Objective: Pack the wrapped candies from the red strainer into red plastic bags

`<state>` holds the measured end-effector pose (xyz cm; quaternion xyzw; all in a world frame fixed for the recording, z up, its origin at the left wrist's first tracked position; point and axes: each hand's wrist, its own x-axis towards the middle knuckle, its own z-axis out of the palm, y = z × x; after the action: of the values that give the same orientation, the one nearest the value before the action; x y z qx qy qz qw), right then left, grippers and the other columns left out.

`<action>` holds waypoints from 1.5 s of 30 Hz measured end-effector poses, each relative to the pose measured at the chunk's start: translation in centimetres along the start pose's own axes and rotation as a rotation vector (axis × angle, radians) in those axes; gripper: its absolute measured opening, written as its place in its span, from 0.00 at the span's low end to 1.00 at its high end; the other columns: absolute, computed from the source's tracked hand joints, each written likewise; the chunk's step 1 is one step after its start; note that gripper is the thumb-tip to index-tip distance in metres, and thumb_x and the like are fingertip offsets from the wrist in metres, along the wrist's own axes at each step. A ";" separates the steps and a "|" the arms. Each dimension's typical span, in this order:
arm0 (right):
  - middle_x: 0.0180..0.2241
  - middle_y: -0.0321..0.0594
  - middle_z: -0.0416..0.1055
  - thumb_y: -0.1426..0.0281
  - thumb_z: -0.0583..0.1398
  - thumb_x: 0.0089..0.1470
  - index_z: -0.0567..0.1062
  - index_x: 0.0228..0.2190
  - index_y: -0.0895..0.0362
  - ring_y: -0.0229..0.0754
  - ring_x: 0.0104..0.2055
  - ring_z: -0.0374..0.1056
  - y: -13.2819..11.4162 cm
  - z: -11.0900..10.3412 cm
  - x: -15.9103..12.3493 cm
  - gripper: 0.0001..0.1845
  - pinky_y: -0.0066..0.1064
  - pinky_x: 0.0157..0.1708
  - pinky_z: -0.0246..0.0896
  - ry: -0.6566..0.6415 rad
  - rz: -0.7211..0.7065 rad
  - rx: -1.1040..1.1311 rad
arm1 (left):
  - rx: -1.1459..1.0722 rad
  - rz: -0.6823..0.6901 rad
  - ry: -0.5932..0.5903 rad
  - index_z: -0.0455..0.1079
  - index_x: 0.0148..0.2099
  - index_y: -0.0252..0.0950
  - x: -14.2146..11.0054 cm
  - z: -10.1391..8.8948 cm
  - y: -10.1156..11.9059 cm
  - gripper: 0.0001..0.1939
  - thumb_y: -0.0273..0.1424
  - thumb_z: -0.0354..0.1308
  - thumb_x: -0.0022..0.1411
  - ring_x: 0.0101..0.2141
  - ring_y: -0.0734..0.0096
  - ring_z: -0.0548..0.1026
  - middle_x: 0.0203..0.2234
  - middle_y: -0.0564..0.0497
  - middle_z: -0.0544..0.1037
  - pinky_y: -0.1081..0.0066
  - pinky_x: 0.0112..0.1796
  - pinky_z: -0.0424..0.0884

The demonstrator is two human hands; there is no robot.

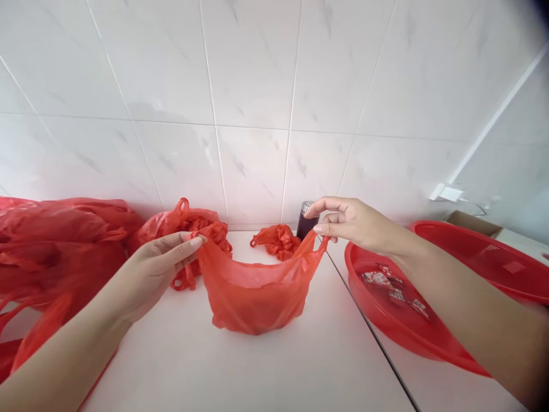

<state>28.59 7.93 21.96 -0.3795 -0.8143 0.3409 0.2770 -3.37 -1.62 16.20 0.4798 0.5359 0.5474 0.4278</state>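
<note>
A thin red plastic bag [259, 300] hangs spread between my two hands, its mouth sagging and its bottom low over the white table. My left hand [160, 263] pinches the bag's left handle between thumb and fingers. On the other side, my right hand [338, 220] grips the right handle with thumb and fingertips. What the bag holds, if anything, I cannot make out. Behind it lie a small crumpled red bag [278, 240] and a larger bunch of red bags [206, 220]. A dark bottle [303, 226] with a silvery cap stands beside my right fingers, partly hidden.
A big heap of red bags [64, 240] fills the left side. At right, a red basket [360, 294] holds several small printed packets [394, 289], with another red basket [467, 240] behind it. A cardboard box [472, 223] sits near the tiled wall [253, 68].
</note>
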 end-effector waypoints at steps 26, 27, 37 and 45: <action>0.28 0.32 0.68 0.70 0.60 0.54 0.65 0.32 0.55 0.34 0.31 0.66 3.3 8.7 5.5 0.06 0.29 0.33 0.63 -0.178 -0.237 0.429 | 0.057 -0.150 -0.460 0.68 0.27 0.36 5.0 6.7 -1.0 0.23 0.50 0.50 0.62 0.21 0.73 0.63 0.16 0.57 0.60 0.69 0.30 0.65; 0.28 0.31 0.67 0.71 0.59 0.55 0.65 0.31 0.55 0.33 0.30 0.65 3.1 9.1 4.7 0.06 0.29 0.33 0.62 -0.102 -0.246 0.405 | 0.067 -0.130 -0.475 0.69 0.28 0.36 5.0 6.5 -1.1 0.23 0.50 0.49 0.63 0.23 0.71 0.66 0.17 0.55 0.65 0.68 0.31 0.66; 0.38 0.36 0.70 0.64 0.56 0.61 0.69 0.40 0.51 0.37 0.42 0.67 2.7 11.4 1.7 0.06 0.33 0.45 0.63 0.075 -0.314 0.458 | 0.483 0.108 -0.529 0.73 0.32 0.40 4.4 5.6 -1.3 0.05 0.30 0.55 0.56 0.28 0.70 0.69 0.25 0.54 0.72 0.70 0.32 0.68; 0.28 0.32 0.68 0.56 0.52 0.63 0.69 0.49 0.48 0.35 0.22 0.65 7.0 15.0 4.3 0.17 0.36 0.35 0.68 -0.176 -0.133 0.853 | 0.840 0.504 0.024 0.62 0.32 0.39 3.3 8.1 -4.5 0.15 0.16 0.45 0.46 0.25 0.75 0.70 0.29 0.56 0.74 0.76 0.24 0.61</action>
<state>18.54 9.56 8.26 -0.1475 -0.6439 0.6589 0.3597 3.78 3.36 11.63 0.7192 0.5827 0.3757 0.0452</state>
